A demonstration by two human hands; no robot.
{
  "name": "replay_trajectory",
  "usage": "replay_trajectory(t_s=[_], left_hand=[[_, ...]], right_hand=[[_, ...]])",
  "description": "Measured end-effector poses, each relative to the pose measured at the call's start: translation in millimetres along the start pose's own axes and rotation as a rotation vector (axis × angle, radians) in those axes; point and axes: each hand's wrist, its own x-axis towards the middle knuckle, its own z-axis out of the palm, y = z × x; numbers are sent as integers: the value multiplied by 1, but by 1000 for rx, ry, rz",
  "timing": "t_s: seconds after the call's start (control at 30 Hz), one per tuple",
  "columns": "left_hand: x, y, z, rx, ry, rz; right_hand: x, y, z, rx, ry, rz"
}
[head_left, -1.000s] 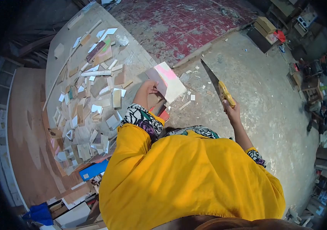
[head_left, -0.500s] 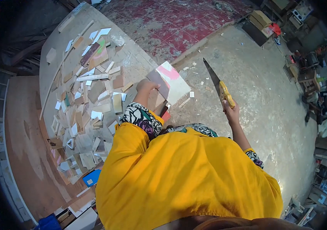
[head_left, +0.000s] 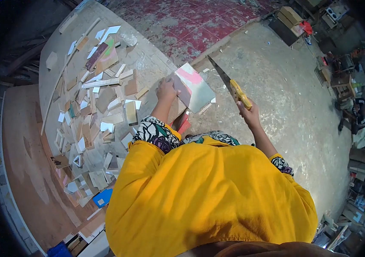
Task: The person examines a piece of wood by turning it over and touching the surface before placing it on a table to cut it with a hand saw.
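My left hand [head_left: 167, 89] grips the left side of a painted board [head_left: 200, 93] at the table's edge, its thumb lying on the top face. The board is pale with a pink patch and has a dull purple band beside the thumb. My right hand [head_left: 249, 114] is closed around the yellow handle of a handsaw [head_left: 240, 94]. The saw's dark blade points up and to the left, right of the board and apart from it. Below the board, near my lap, a red object [head_left: 183, 124] is partly hidden.
Wood offcuts and white pieces cover much of the table [head_left: 148, 51] to the left. A blue item [head_left: 102, 198] lies near its front edge. Concrete floor [head_left: 293, 107] stretches right, with another person [head_left: 358, 112] seated at the far side. Cardboard boxes [head_left: 290, 19] stand at the back right.
The saw and my right hand have moved left and slightly upward, closer to the board. The board has shifted and turned slightly under my left hand.
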Motion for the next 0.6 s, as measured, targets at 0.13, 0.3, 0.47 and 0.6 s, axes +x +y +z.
replay_trajectory(t_s=[0.13, 0.3, 0.47, 0.6], left_hand=[[4, 3, -1, 79, -66, -9], [0, 8, -10, 106, -95, 20], [9, 10, 1, 63, -76, 35], [9, 10, 3, 20, -80, 8]], right_hand=[[32, 17, 19, -232, 13, -4], [82, 52, 57, -613, 69, -36], [113, 66, 81, -520, -79, 109], [122, 77, 91, -388, -131, 180]])
